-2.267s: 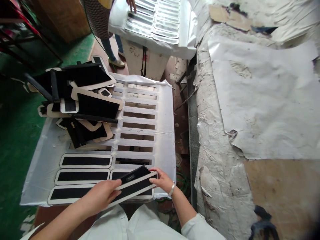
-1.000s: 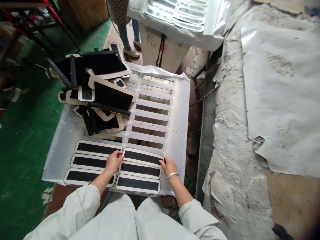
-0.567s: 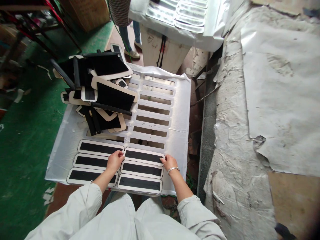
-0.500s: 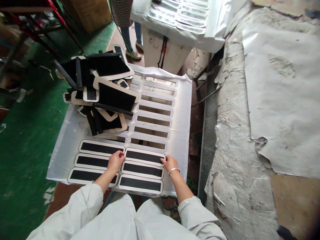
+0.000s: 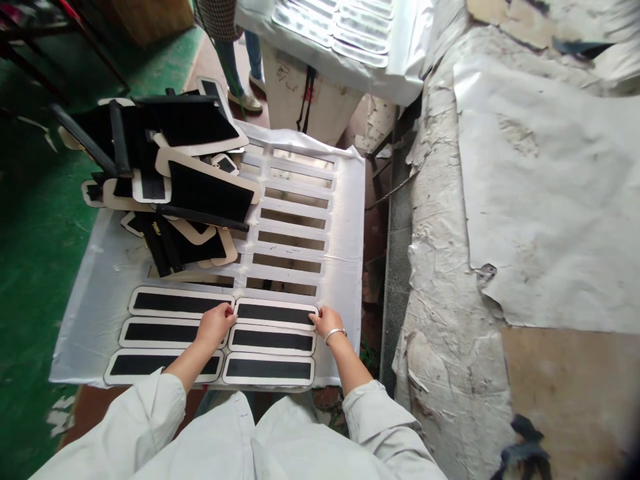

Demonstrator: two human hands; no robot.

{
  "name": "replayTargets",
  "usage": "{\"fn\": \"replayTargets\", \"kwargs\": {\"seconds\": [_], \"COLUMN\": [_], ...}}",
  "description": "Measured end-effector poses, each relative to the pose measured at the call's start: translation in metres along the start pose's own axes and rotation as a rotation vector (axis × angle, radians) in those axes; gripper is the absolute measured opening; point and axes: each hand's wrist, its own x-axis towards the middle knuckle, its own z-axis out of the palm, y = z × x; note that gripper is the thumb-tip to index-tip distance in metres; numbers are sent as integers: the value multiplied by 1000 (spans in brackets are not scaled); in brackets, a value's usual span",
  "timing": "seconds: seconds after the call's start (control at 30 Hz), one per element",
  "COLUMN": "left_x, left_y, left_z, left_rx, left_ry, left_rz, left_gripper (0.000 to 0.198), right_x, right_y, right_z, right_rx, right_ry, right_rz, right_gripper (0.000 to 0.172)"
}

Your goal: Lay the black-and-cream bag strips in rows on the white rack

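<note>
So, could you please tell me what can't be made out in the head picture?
Head view: part of the slotted white board, hidden by the pile of black pieces.
Head view: the co-worker, upper body cut off by the top edge.
Head view: the scribbled marks, too small to read.
Head view: the dark object, cut off by the bottom edge.
Head view: whether the left hand grips the upper-right panel; the hand itself hides the contact.

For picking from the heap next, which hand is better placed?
Left hand, probably: it's nearer the heap, which lies ahead on that side; the right hand is at the right end of a panel.
</note>
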Motion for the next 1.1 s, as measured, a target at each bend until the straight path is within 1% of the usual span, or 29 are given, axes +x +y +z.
{"fn": "replayTargets", "kwargs": {"seconds": [0.13,0.27,0.4,0.53,0.67,0.77,0.83,0.9,1.0,1.03,1.1], "left_x": [5,10,12,12,13,13,11,7,4,5,11], "left_y": [1,2,-2,-5,-4,-4,-3,-2,-1,-1,-2], "left_z": [-2,-3,-5,-7,-7,-4,-2,0,0,-1,-7], "left_rx": [36,23,-21,-49,-37,-16,11,50,192,241,252], "left_ry": [-33,-72,-49,-36,-56,-65,-55,-21,52,37,-61], "left_rz": [40,-9,-38,-44,-29,-19,-8,9,26,27,43], "left_gripper": [12,9,7,7,2,4,5,7,20,23,18], "right_x": [4,3,1,3,6,6,6,6,5,5,6], "right_y": [1,2,0,-1,0,-1,-4,-9,-15,-17,-17], "right_z": [-1,-4,-5,-6,-8,-9,-9,-11,-17,-19,-25], "right_rx": [30,48,47,48,33,-5,-42,-80,-112,-112,-98], "right_ry": [-25,-26,-21,-48,-80,-94,-88,-72,-49,-46,-40], "right_rz": [9,16,20,10,7,18,30,49,79,81,70], "right_gripper": [26,25,23,23,22,23,24,24,22,21,23]}}
